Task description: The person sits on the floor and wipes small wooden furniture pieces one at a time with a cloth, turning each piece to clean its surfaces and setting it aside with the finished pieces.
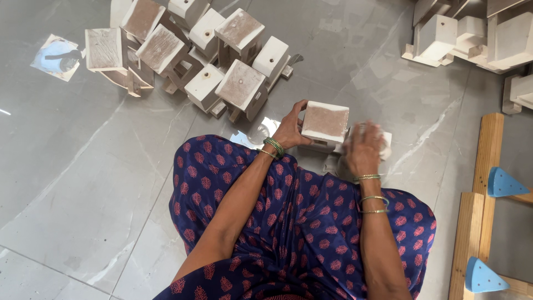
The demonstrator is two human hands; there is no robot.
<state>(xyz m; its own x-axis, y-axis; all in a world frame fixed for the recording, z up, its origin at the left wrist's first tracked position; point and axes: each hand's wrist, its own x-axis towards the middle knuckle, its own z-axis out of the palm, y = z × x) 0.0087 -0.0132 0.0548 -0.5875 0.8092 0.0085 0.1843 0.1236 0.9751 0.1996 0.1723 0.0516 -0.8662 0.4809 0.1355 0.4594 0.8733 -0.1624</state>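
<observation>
A lap draped in dark blue cloth with red print (300, 222) fills the lower middle of the view, closest to the lens, and both bare forearms run forward over it toward the grey tiled floor (72, 183). The left forearm slants up and to the right, thin green and gold bangles at the wrist. The left hand (290, 130) is bent at the wrist and curled around the left side of a white-painted wooden block (325, 122), thumb along the near edge and fingers wrapped over the far corner, so it has a firm hold of the piece. The block sits just past the knees, low over the floor, its brownish bare-wood square face turned up. The right forearm rises almost straight, bangles at the wrist too. The right hand (363, 150) is blurred, back of the hand toward the camera, pressed on something pale just right of the block; how its fingers stand cannot be told. Farther out on the left lies a heap of similar blocks (205, 50), and at the right edge a wooden frame with blue wedges (488, 211).
</observation>
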